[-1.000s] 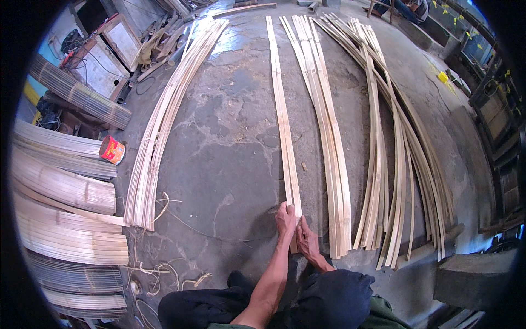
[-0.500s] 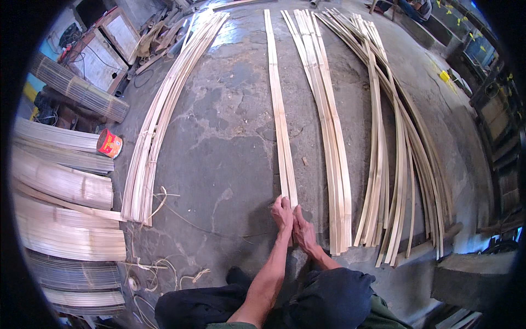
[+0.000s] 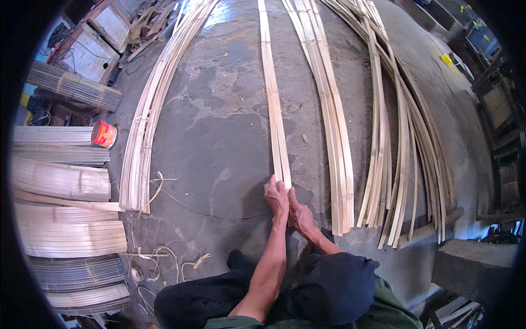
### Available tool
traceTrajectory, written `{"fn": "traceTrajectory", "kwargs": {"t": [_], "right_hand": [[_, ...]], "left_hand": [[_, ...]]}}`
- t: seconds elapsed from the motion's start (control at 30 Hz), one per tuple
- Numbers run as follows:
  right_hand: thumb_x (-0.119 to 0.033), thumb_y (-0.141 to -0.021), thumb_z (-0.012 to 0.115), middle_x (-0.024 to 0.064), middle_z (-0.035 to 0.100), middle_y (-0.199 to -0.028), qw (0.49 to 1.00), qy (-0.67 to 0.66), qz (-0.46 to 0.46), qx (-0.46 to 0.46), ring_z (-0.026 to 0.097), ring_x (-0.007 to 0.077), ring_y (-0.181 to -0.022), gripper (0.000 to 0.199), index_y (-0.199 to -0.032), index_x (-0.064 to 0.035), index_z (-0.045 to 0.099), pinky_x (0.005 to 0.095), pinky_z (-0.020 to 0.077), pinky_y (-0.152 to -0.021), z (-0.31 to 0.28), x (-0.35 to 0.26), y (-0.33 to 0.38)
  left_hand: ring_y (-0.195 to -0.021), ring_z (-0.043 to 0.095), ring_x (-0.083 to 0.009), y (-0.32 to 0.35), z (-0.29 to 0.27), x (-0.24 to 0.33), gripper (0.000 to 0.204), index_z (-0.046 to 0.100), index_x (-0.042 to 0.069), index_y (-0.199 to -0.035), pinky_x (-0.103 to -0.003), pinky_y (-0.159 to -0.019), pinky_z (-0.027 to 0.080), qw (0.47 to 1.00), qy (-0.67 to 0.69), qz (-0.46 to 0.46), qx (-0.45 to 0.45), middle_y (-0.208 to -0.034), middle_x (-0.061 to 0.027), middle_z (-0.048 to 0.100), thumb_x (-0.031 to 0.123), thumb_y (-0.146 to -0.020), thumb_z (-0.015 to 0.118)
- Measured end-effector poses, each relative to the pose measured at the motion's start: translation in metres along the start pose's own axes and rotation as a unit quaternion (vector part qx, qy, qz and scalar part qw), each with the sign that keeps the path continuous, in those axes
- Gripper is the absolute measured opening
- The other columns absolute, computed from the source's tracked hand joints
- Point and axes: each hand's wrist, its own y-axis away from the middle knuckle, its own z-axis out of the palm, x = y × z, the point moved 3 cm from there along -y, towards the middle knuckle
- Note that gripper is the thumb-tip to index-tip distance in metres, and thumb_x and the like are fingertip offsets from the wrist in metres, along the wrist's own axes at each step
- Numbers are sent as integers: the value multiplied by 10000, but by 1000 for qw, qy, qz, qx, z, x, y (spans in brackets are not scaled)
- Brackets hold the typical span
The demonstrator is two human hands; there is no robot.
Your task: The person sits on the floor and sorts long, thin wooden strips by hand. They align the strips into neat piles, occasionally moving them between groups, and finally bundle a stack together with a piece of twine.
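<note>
A narrow bundle of long pale bamboo strips (image 3: 271,104) stretches across the grey floor away from me. My left hand (image 3: 278,198) is closed around its near end from the left side. Pressed against the same end from the right, my right hand (image 3: 300,213) has its fingers curled in on the strips. The two hands nearly touch, and the strip tips are partly hidden by the fingers. Right of them lies a wider bamboo bundle (image 3: 335,137), apart from both hands.
A tied bamboo bundle (image 3: 143,148) lies to the left. Further right, loose strips (image 3: 408,131) cross one another over a pole (image 3: 430,229). Stacked slat rolls (image 3: 71,238) and a red tin (image 3: 104,134) line the left edge. Thin binding strips (image 3: 164,263) litter the floor near my knees.
My hands and the near end of the held strips appear slightly farther up and left. The whole view has also tilted a little downward. Both hands keep their hold.
</note>
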Motion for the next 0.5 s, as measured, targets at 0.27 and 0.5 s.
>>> {"fn": "traceTrajectory", "kwargs": {"t": [0.27, 0.5], "right_hand": [[-374, -935, 530, 209, 665, -816, 987, 159, 9, -4, 652, 413, -752, 578, -1440, -149, 364, 501, 507, -690, -14, 18, 4], [-273, -829, 692, 161, 551, -1033, 946, 227, 35, 229, 527, 355, -956, 685, -1414, -82, 390, 440, 452, -834, -106, 35, 27]], "left_hand": [[-999, 517, -348, 1, 9, -3, 468, 554, 7, -1272, -449, -883, 426, 997, -82, -5, -13, -1089, -187, 501, 206, -853, 616], [-1017, 487, -318, 16, 5, 11, 550, 533, 77, -1295, -447, -895, 408, 979, -194, 58, 25, -1089, -142, 467, 290, -815, 694]]}}
